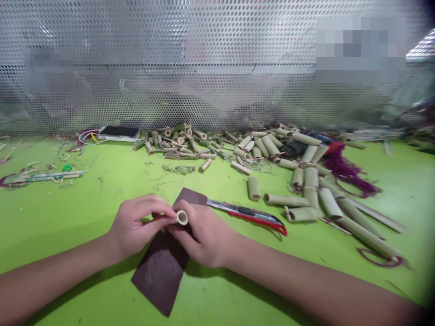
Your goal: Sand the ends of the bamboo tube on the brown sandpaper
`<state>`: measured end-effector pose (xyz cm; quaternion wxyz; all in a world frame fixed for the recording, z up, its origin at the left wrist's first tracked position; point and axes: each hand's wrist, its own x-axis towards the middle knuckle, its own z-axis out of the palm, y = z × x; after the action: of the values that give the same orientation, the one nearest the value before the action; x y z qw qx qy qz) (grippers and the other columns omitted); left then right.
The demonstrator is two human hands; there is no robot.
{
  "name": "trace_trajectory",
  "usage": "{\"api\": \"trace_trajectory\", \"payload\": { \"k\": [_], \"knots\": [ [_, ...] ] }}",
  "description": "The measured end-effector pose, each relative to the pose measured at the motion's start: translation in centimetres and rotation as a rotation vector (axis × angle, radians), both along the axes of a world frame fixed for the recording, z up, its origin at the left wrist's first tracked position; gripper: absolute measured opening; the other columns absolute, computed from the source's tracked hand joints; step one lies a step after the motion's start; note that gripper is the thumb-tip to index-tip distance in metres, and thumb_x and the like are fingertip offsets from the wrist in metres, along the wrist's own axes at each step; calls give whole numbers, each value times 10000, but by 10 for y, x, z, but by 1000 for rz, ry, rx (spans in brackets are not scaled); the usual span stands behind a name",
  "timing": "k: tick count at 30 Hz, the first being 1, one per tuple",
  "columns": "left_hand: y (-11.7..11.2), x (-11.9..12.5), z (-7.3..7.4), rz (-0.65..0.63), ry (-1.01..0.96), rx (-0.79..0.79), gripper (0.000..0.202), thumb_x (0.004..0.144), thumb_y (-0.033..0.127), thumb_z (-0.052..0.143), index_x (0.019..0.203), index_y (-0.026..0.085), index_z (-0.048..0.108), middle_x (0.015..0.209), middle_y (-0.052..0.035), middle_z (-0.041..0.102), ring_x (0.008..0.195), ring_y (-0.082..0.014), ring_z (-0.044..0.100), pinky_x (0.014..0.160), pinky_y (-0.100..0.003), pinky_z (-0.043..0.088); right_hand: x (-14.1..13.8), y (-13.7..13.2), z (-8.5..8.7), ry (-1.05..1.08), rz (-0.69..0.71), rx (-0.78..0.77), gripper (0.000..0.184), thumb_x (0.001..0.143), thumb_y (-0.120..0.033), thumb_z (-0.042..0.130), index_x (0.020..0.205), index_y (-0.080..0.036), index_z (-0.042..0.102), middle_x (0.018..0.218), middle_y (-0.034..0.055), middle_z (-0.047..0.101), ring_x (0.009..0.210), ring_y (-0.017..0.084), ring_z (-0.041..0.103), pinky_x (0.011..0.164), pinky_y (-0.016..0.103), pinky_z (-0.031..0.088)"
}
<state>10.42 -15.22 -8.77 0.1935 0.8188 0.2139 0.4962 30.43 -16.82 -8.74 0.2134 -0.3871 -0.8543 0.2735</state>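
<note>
A short bamboo tube [182, 218] is held between my two hands, its round open end facing me. My left hand [137, 225] pinches its left side with thumb and fingertips. Around its right side curl the fingers of my right hand [207, 233]. Beneath both hands a dark brown sheet of sandpaper [161, 276] lies on the green table, its middle partly covered by them. Just right of it rests a utility knife [248, 213] with a red and black handle, its blade out and pointing left toward the sheet.
Several cut bamboo tubes [311, 181] lie scattered on the right, with purple yarn [340, 170] behind. Thinner bamboo pieces [180, 140] are heaped at the back, beside a phone [120, 131] with a white cable. A perforated metal screen [204, 68] closes off the far edge.
</note>
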Motion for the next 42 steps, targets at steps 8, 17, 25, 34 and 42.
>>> {"api": "trace_trajectory", "payload": {
  "k": [8, 17, 25, 34, 42],
  "knots": [
    [6, -2, -1, -44, 85, 69, 80, 959, 115, 652, 922, 169, 696, 807, -6, 721, 717, -98, 671, 663, -173, 556, -2, -3, -1, -8, -32, -16, 94, 957, -285, 498, 977, -197, 474, 819, 41, 627, 715, 192, 582, 653, 313, 408],
    [14, -8, -1, -162, 210, 42, 110, 998, 115, 561, 953, 179, 638, 841, -22, 673, 748, -126, 638, 673, -218, 531, -3, -3, -1, -58, -7, -36, 110, 963, -306, 484, 955, -198, 462, 823, 46, 612, 720, 198, 574, 667, 327, 414],
    [18, -9, 0, -244, 304, 53, 115, 1048, 166, 476, 1005, 197, 578, 870, -30, 634, 775, -147, 598, 701, -252, 524, -2, -2, -4, -36, 31, -9, 111, 966, -304, 469, 966, -193, 466, 847, 58, 616, 731, 200, 576, 683, 336, 444],
    [16, -8, 3, -204, 421, 11, 141, 1057, 174, 417, 941, 215, 485, 848, 10, 578, 710, -127, 533, 642, -224, 475, -1, 1, -7, 18, 66, 6, 100, 968, -300, 470, 959, -201, 459, 836, 50, 633, 678, 175, 563, 639, 313, 461],
    [19, -9, -2, -172, 465, -35, 171, 1062, 220, 383, 935, 210, 497, 865, -9, 597, 705, -142, 562, 625, -254, 490, 1, 0, 2, 18, 34, -89, 107, 978, -296, 508, 933, -207, 470, 772, 0, 595, 629, 149, 523, 590, 288, 405]
  ]
}}
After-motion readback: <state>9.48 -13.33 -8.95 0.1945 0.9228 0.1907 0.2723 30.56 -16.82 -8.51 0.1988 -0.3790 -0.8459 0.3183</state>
